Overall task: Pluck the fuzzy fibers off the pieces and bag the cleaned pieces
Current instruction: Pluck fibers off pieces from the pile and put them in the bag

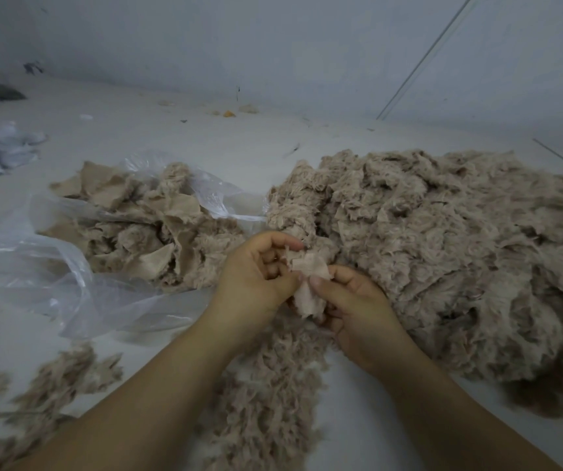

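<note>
centrally, both hands pinch one piece [309, 283]: left hand [259, 273] steadies it, right hand [351, 300] grips its edge, likely plucking. bag [69, 277] lies open at left for cleaned pieces; pile [443, 249] waits at right.

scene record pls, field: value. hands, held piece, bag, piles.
left hand: pinching the piece, fingers curled
right hand: gripping the piece from the right, thumb on top
held piece: small pale fabric scrap, fuzz at its edges
plastic bag: clear, open, lying left of the hands, holding tan pieces
fuzzy pile: large, right of the hands
loose fluff: on the floor under and between the forearms
</note>
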The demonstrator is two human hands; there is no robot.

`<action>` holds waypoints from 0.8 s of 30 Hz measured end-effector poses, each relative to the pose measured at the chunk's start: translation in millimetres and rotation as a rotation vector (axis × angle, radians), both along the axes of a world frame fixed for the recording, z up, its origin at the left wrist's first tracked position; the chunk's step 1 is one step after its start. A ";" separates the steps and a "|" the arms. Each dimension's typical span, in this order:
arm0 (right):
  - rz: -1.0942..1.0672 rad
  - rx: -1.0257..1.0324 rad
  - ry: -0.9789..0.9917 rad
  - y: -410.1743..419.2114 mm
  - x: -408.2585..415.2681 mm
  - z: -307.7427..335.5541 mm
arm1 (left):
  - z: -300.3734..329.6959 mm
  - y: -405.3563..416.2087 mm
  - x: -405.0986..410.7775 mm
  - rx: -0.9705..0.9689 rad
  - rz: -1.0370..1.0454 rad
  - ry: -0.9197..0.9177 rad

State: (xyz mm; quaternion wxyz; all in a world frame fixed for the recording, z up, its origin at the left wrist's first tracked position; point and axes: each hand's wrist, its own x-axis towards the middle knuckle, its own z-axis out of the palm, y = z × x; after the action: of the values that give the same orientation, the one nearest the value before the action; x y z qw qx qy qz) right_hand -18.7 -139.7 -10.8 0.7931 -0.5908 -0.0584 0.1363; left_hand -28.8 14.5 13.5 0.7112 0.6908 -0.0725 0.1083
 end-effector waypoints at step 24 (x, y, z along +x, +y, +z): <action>-0.074 0.121 0.076 1.3 1.5 1.9 | 17.0 35.9 2.4 0.323 -0.359 0.284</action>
State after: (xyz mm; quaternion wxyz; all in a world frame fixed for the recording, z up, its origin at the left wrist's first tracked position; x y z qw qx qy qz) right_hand -17.2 -138.4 -8.9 0.8334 -0.5380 -0.0145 0.1256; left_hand -26.3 50.4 30.4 0.6027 0.7796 -0.1096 -0.1304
